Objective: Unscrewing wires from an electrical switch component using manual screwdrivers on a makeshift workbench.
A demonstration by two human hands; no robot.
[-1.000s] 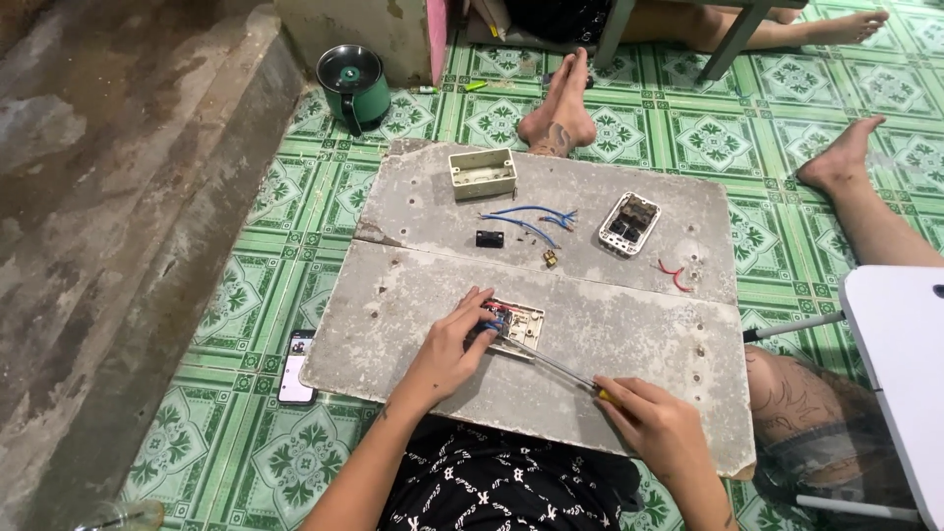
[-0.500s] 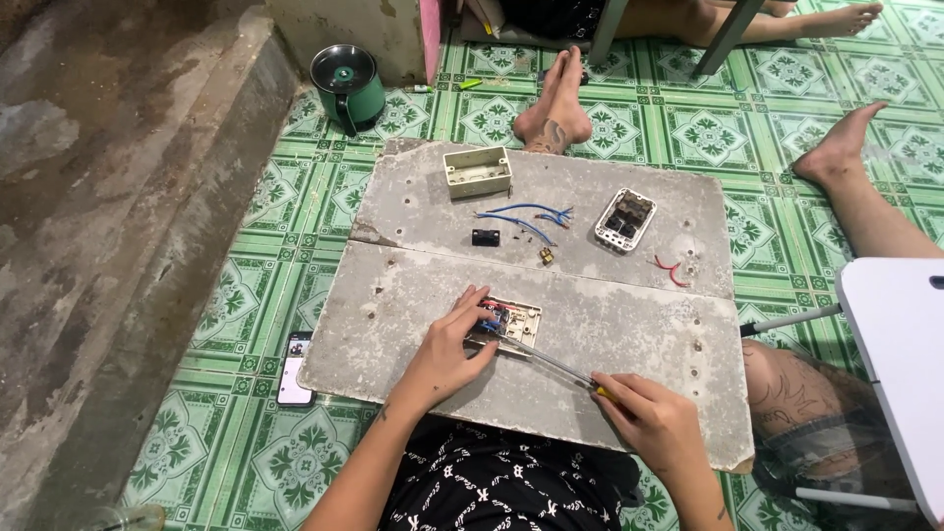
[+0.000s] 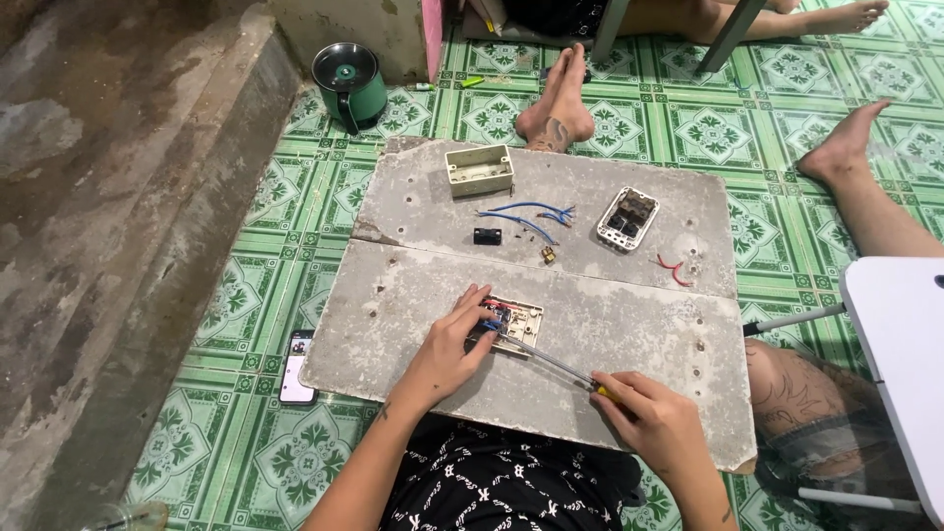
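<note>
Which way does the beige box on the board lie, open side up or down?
Open side up: the beige box shows its hollow inside and rim, lying flat on the grey board.

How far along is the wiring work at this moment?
Done: parts are laid out on the grey board. In hand: the left hand steadies the switch module while the right hand works a screwdriver at it. Left: blue wires, beige box and white frame lie unattached.

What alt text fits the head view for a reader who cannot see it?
A person's left hand steadies a switch plate on a grey board while the right hand works a screwdriver into it. Blue wires and a beige box lie beyond.
</note>
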